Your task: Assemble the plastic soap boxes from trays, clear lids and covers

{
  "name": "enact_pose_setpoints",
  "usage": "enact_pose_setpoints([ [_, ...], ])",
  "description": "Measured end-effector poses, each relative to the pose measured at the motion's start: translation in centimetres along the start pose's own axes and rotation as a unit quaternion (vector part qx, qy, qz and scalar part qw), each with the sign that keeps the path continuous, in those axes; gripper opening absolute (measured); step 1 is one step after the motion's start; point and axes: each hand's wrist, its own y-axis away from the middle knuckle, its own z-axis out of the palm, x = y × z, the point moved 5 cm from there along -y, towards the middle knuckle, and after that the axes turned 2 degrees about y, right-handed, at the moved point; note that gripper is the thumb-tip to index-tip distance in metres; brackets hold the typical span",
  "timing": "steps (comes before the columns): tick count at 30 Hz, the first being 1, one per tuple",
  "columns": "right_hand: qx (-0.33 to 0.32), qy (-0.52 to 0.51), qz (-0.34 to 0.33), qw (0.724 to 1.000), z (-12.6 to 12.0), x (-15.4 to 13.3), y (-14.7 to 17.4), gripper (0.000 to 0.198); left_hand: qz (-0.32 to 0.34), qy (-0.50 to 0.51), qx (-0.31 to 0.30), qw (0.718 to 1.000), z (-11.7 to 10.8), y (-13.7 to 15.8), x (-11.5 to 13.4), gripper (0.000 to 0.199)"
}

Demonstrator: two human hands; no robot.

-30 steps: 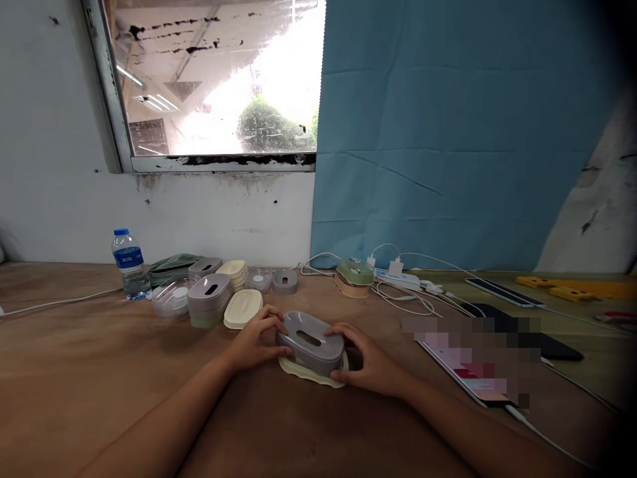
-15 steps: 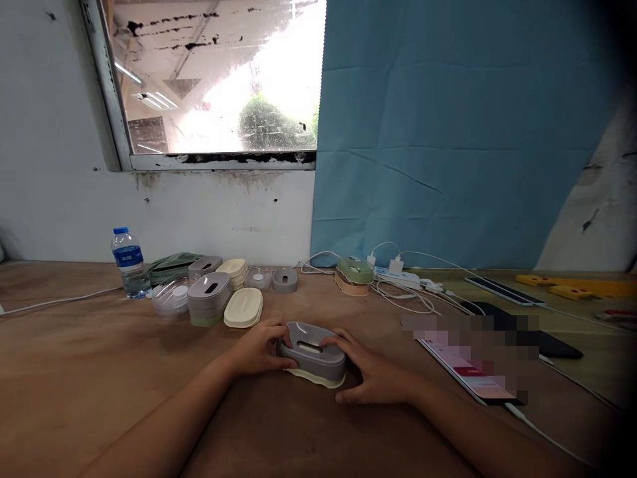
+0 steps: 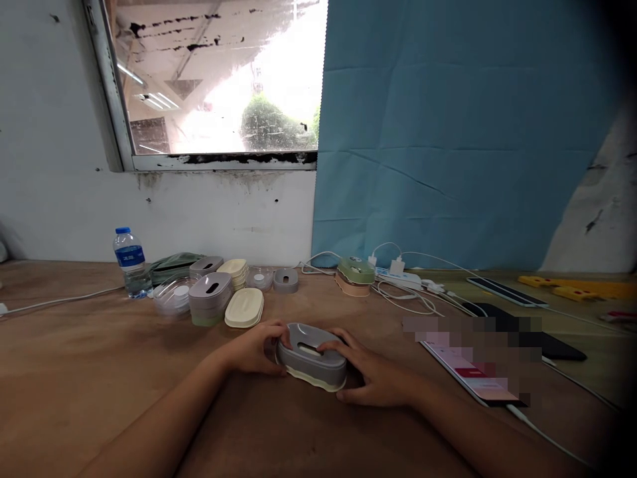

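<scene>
On the table in front of me sits a grey oval plastic box (image 3: 313,362) with a long slot in its top and a cream wavy-edged base (image 3: 326,385) under it. My left hand (image 3: 261,346) grips its left end, fingers on the top edge and thumb low at the side. From the right, my right hand (image 3: 365,372) holds the other end, with a finger reaching to the slot and the thumb near the table by the base. The undersides of both hands are partly hidden.
At the left back stand a water bottle (image 3: 130,265), grey slotted boxes (image 3: 212,302), clear plastic containers (image 3: 172,299) and cream lids (image 3: 243,309). Further right are a green-lidded box (image 3: 355,271), a power strip (image 3: 398,277) with cables, and a phone (image 3: 472,372).
My left thumb has moved left and down off the box's front side, so more of the cream base shows there. The right hand stays almost in place.
</scene>
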Motion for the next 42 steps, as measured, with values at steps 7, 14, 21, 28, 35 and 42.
enact_pose_setpoints([
  [7, -0.003, 0.024, 0.005, 1.0, 0.1, -0.3, 0.0, 0.058, -0.004, -0.026, -0.004, 1.0, -0.1, -0.1, 0.1, 0.029],
  [14, 0.0, 0.037, 0.006, 0.999, 0.2, -0.4, 0.0, 0.058, 0.005, -0.052, 0.001, 0.999, -0.2, 0.1, 0.3, 0.029],
  [21, -0.024, 0.042, -0.018, 0.999, 0.0, -1.1, 0.1, 0.059, 0.013, -0.047, -0.017, 0.999, 0.1, 0.2, 0.3, 0.029],
  [28, -0.075, 0.023, 0.018, 0.997, 0.4, -0.6, 0.0, 0.071, 0.012, -0.035, -0.015, 0.999, 0.3, 0.1, 0.3, 0.029],
  [35, -0.067, 0.012, 0.029, 0.997, 0.3, -0.7, 0.1, 0.072, 0.013, -0.021, -0.011, 1.0, 0.2, 0.1, 0.3, 0.026],
  [42, -0.032, 0.04, 0.028, 0.998, 0.2, -0.3, -0.1, 0.074, 0.008, -0.002, -0.008, 1.0, 0.3, 0.0, -0.1, 0.026],
])
